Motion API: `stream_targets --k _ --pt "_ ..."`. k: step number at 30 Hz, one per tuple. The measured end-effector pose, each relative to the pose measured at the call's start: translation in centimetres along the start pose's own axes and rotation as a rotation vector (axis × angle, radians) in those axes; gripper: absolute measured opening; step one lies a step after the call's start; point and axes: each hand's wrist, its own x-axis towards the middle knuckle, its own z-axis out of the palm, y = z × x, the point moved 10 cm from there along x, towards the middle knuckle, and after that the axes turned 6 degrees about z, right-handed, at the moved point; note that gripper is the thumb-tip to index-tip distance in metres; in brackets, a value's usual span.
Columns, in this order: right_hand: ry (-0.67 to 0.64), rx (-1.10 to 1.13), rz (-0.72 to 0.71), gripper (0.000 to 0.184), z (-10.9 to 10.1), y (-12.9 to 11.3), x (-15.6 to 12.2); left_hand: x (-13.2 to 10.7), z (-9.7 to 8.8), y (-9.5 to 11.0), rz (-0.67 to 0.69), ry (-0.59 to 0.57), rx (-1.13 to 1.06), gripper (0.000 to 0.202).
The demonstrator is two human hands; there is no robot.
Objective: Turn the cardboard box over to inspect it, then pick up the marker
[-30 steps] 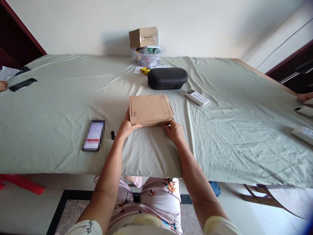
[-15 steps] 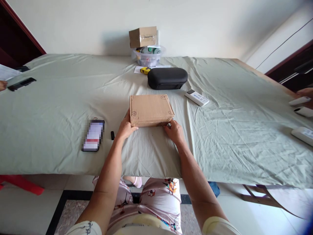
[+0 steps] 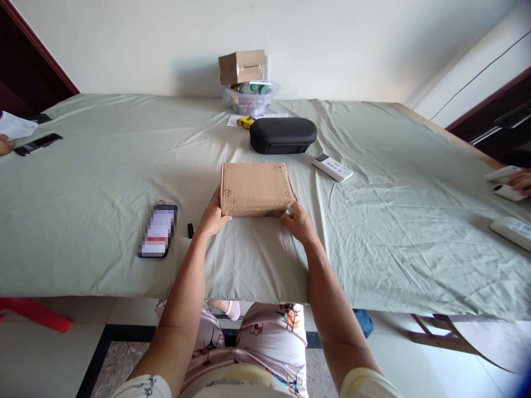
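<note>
A closed brown cardboard box with dark printed marks at its corners is in front of me at the table's middle. My left hand grips its near left corner, thumb along the front side. At the near right corner my right hand holds the box, its fingers partly hidden behind the edge. Left of my left hand lie a small black object and a phone with a blurred screen. Beyond the box sits a black oval zip case. A white power bank lies to its right.
Against the wall stands a clear plastic tub with a small carton on top. A yellow tape measure lies before it. Other people's hands show at the left edge and right edge, near devices on the green cloth.
Both hands stay on the box, which has shifted very slightly. At the right edge the other person's hand has moved farther in over a white device; the paper at left has moved inward.
</note>
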Motion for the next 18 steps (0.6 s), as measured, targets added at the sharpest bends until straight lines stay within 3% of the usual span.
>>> stream_targets --k 3,7,11,15,18 --pt "-0.096 -0.051 -0.090 0.027 1.0 -0.7 -0.3 0.1 0.1 -0.5 0.002 0.016 0.007 0.087" --pt "-0.037 -0.054 -0.064 0.010 0.8 -0.7 -0.5 0.2 -0.2 -0.5 0.029 0.060 0.003 0.070" --pt "0.062 0.122 -0.083 0.020 -0.6 -2.0 -0.8 0.1 -0.5 0.0 0.012 0.103 -0.108 0.061" --pt "0.239 0.356 -0.112 0.044 -2.9 -3.2 -1.9 -0.4 -2.3 1.3 0.055 0.312 -0.201 0.070" --pt "0.345 0.370 -0.167 0.047 -3.5 -4.4 -3.3 -1.2 -2.6 2.3 0.078 0.454 -0.193 0.081"
